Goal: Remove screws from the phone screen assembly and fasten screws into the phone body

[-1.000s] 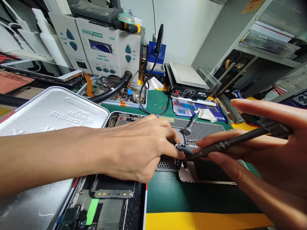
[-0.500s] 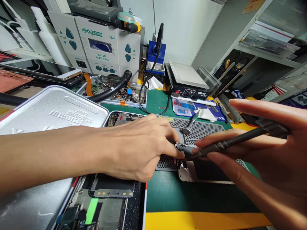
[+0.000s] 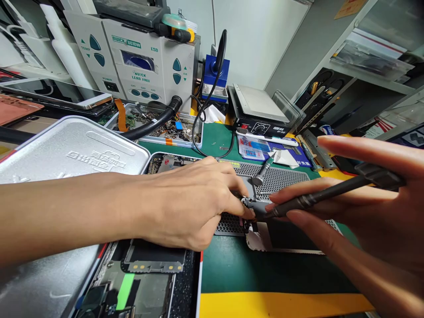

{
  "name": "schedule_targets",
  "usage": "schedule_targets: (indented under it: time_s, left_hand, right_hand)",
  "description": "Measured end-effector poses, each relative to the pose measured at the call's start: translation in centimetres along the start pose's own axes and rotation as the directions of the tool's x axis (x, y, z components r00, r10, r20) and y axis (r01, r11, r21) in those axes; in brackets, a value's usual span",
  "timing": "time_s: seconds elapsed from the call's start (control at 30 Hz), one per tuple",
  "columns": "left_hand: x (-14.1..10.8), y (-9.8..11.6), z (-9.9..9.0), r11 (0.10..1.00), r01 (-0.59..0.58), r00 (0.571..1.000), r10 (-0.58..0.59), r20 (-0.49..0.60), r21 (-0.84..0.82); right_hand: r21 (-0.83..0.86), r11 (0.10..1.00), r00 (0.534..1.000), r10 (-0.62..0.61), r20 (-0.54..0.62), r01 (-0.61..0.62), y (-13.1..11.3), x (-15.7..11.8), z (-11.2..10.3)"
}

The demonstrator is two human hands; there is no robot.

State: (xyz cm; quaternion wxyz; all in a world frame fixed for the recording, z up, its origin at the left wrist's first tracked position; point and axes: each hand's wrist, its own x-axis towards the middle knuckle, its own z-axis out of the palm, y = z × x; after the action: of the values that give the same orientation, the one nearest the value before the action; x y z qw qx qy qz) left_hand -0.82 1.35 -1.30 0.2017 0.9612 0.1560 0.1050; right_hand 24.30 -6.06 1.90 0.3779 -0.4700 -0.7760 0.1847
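Observation:
My left hand (image 3: 202, 203) stretches in from the left, its thumb and fingertips closed on the near-left end of a dark phone screen panel (image 3: 294, 236). The panel lies partly over a grey honeycomb plate (image 3: 286, 179). In my right hand (image 3: 367, 221) is a slim dark screwdriver (image 3: 321, 194), gripped between thumb and fingers with one finger raised along its rear end. Its tip points left at the same panel end, close to my left fingertips; the exact contact point is too dark to make out. My right hand covers the panel's far right.
Under my left forearm sits an open case (image 3: 200, 282) with phone parts; its silver lid (image 3: 82, 150) lies left. Behind are a parts tray (image 3: 155, 141), a hot-air station (image 3: 139, 48) and a heating plate (image 3: 261, 106). A small green-handled screwdriver (image 3: 264, 170) rests on the honeycomb plate.
Both hands and the phone panel look nearly still. The rear of the screwdriver has shifted very slightly right, and the camera view has moved a little.

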Motion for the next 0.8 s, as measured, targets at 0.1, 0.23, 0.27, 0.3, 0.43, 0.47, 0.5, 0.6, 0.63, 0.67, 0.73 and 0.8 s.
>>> schedule_targets:
  time_s: [0.1,0.23,0.27,0.3,0.43,0.47,0.5,0.6,0.63,0.67,0.73,0.8]
  left_hand:
    - [0.16,-0.11,-0.01,1.0,-0.003,1.0,0.003,0.0,-0.001]
    - [0.16,-0.13,-0.03,1.0,0.0,1.0,0.0,0.001,0.005]
    - [0.13,-0.11,-0.02,1.0,0.001,1.0,-0.001,0.002,0.009]
    - [0.1,-0.09,-0.01,1.0,0.002,1.0,-0.002,0.003,0.013]
    - [0.07,-0.06,0.04,1.0,0.004,1.0,-0.005,0.008,0.024]
    - [0.07,-0.05,0.05,1.0,0.005,1.0,-0.005,0.009,0.025]
    - [0.06,-0.03,0.05,1.0,0.004,1.0,-0.004,0.01,0.023]
    - [-0.03,0.04,0.03,1.0,0.006,1.0,-0.006,0.004,0.022]
    - [-0.05,0.04,0.03,1.0,0.006,1.0,-0.006,0.003,0.024]
    - [-0.06,0.04,0.03,1.0,0.006,1.0,-0.006,0.002,0.024]
    - [-0.03,-0.02,0.04,1.0,0.007,1.0,-0.007,0.0,0.023]
    - [0.03,-0.09,0.07,1.0,0.01,1.0,-0.009,-0.004,0.021]
  right_hand:
    - [0.003,1.0,1.0,0.006,0.0,-0.006,0.04,-0.04,0.0]
    - [0.042,0.999,1.0,0.01,0.0,-0.01,0.22,-0.21,0.14]
    - [0.049,0.999,1.0,0.009,0.004,-0.009,0.23,-0.25,0.17]
    - [0.054,0.999,1.0,0.009,0.007,-0.009,0.22,-0.3,0.21]
    - [0.049,0.999,1.0,0.019,-0.01,-0.019,-0.07,-0.64,0.26]
    - [0.041,0.999,0.999,0.029,-0.017,-0.028,-0.14,-0.72,0.27]
    - [0.035,0.999,0.999,0.036,-0.024,-0.035,-0.19,-0.78,0.27]
    - [0.046,0.998,0.999,0.039,-0.022,-0.038,-0.15,-0.76,0.24]
    - [0.051,0.998,0.999,0.035,-0.014,-0.035,-0.09,-0.71,0.22]
    - [0.054,0.998,1.0,0.029,-0.005,-0.029,-0.03,-0.67,0.2]
    - [0.049,0.998,1.0,0.027,-0.007,-0.027,0.04,-0.64,0.16]
    - [0.043,0.998,0.999,0.043,-0.026,-0.042,0.03,-0.72,0.15]
